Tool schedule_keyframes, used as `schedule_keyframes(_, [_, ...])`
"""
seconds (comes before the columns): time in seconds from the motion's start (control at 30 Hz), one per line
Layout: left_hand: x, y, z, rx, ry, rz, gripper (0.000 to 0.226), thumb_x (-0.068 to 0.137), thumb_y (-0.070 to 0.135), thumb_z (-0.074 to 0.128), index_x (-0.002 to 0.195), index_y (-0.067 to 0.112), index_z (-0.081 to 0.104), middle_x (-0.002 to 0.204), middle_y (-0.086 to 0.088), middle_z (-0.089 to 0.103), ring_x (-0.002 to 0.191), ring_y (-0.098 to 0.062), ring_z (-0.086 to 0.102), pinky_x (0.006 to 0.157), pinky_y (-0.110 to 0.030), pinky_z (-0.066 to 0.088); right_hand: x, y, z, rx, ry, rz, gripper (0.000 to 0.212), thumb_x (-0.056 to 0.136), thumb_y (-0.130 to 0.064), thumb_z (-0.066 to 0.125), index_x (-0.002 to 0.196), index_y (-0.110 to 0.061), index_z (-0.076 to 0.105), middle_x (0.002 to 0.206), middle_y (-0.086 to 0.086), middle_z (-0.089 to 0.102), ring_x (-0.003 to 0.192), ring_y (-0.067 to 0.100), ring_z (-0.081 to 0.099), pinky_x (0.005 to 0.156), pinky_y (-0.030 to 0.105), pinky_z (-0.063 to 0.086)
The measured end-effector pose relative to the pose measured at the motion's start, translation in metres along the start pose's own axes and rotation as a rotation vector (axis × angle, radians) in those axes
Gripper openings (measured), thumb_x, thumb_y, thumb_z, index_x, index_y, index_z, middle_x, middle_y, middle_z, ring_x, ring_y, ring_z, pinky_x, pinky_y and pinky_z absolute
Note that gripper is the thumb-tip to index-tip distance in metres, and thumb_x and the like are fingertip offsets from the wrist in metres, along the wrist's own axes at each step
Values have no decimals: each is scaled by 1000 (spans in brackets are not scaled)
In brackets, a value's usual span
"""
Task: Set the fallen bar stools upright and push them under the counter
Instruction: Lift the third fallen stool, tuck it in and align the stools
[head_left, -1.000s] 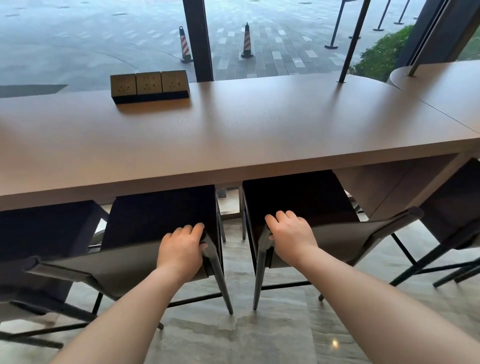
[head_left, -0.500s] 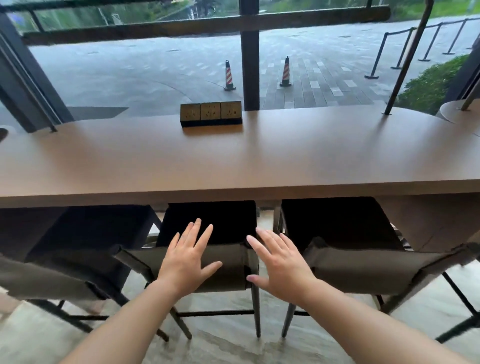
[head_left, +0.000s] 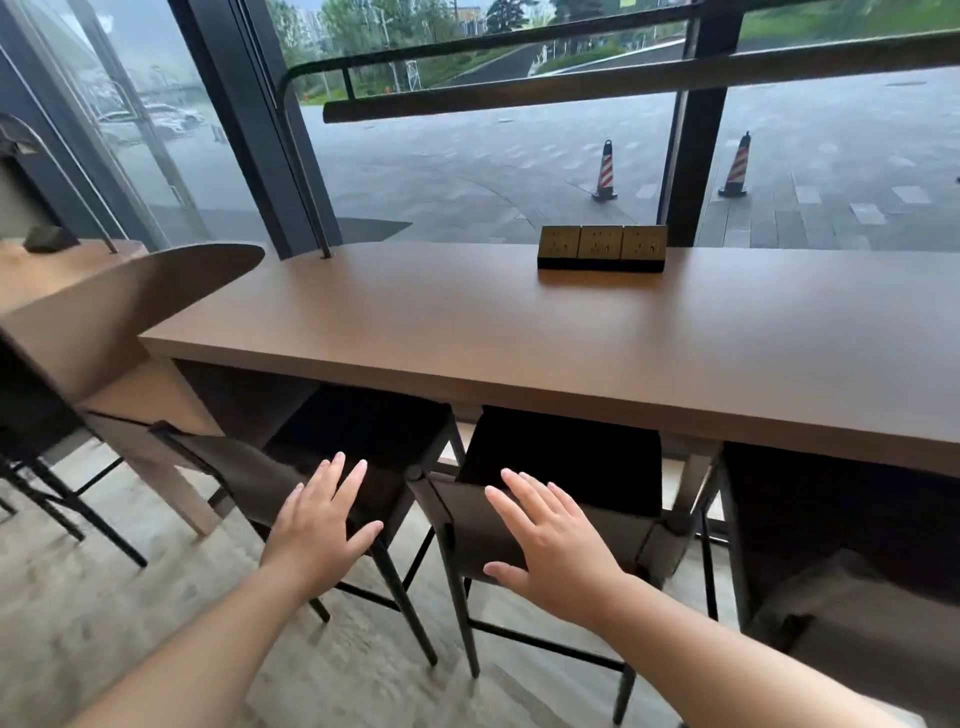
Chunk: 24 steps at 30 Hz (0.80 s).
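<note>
Three dark bar stools stand upright with their seats under the long brown counter (head_left: 519, 353). My left hand (head_left: 322, 525) hovers open, fingers spread, over the low backrest of the left stool (head_left: 363, 431). My right hand (head_left: 550, 535) is open too, palm down in front of the backrest of the middle stool (head_left: 566, 457). Neither hand holds anything. A third stool (head_left: 841, 519) sits under the counter at the right, partly cut off by the frame edge.
A block of three brass sockets (head_left: 602, 248) sits on the counter near the window. A second, rounded counter (head_left: 130, 291) adjoins at the left, with another stool's black legs (head_left: 47, 488) below it. Pale stone floor lies behind the stools.
My hands let go of the two backrests and opened. The view swung left and up, so the stools and sockets now sit further right in the frame.
</note>
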<state>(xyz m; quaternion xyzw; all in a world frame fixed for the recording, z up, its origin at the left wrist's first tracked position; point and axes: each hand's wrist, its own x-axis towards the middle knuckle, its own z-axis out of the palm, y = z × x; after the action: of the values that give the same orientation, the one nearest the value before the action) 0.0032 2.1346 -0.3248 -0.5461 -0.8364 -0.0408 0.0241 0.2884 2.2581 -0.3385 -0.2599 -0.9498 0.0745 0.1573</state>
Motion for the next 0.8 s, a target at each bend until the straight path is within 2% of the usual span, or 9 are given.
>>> schedule_keyframes(0.13, [29, -64, 16, 39, -30, 26, 74, 98, 56, 40, 158, 29, 8, 168, 1, 5, 154, -15, 0, 123, -37, 7, 45, -28, 35, -12, -17, 45, 79, 89, -58, 52, 153, -24, 21, 162, 6, 23, 149, 24, 20, 116, 37, 4])
schedule_keyframes(0.23, [61, -115, 32, 46, -53, 78, 72, 99, 54, 39, 158, 27, 10, 168, 2, 8, 154, -15, 1, 123, -36, 8, 81, -48, 61, -54, -1, 107, 77, 88, -54, 59, 151, -22, 29, 158, 7, 33, 145, 26, 31, 116, 40, 17])
schedule_keyframes(0.4, [113, -177, 60, 63, -100, 265, 71, 99, 51, 40, 158, 24, 13, 167, 3, 13, 154, -13, 6, 123, -36, 7, 135, -79, 97, -104, -11, 287, 74, 89, -47, 62, 150, -19, 31, 156, 8, 35, 143, 28, 34, 116, 41, 21])
schedule_keyframes(0.5, [131, -196, 71, 88, -113, 372, 70, 97, 50, 44, 157, 23, 20, 156, 3, 40, 146, -15, 32, 120, -35, 18, 157, -94, 109, -131, -8, 378, 68, 89, -38, 66, 146, -15, 39, 151, 11, 43, 138, 31, 42, 113, 43, 31])
schedule_keyframes(0.57, [138, -201, 75, 46, -80, 440, 69, 92, 48, 58, 151, 18, 37, 127, 2, 66, 119, -19, 61, 106, -38, 40, 163, -100, 114, -138, -54, 426, 60, 93, -30, 62, 146, -13, 40, 152, 11, 42, 139, 31, 41, 112, 43, 31])
schedule_keyframes(0.6, [140, -204, 78, 33, -44, 494, 69, 87, 48, 67, 145, 16, 48, 111, 2, 73, 102, -19, 68, 94, -38, 49, 165, -102, 117, -145, -71, 444, 56, 94, -24, 60, 145, -11, 41, 151, 12, 42, 138, 32, 41, 111, 43, 32])
schedule_keyframes(0.67, [144, -203, 82, 35, 28, 580, 69, 77, 44, 80, 135, 14, 58, 91, 4, 74, 80, -18, 71, 72, -36, 55, 167, -104, 117, -175, -108, 454, 56, 90, -8, 58, 143, -9, 42, 150, 14, 43, 134, 33, 44, 109, 43, 33])
schedule_keyframes(0.73, [147, -201, 83, 11, 58, 623, 67, 74, 39, 84, 132, 15, 61, 86, 6, 73, 74, -18, 70, 65, -34, 53, 169, -103, 115, -194, -137, 457, 66, 84, 4, 56, 146, -8, 38, 150, 16, 41, 131, 34, 46, 108, 42, 34])
schedule_keyframes(0.8, [149, -199, 83, -8, 42, 636, 61, 78, 35, 82, 131, 17, 61, 88, 6, 72, 77, -18, 70, 65, -34, 51, 168, -100, 114, -220, -153, 451, 70, 81, 8, 56, 147, -8, 36, 149, 18, 41, 128, 35, 49, 107, 41, 35])
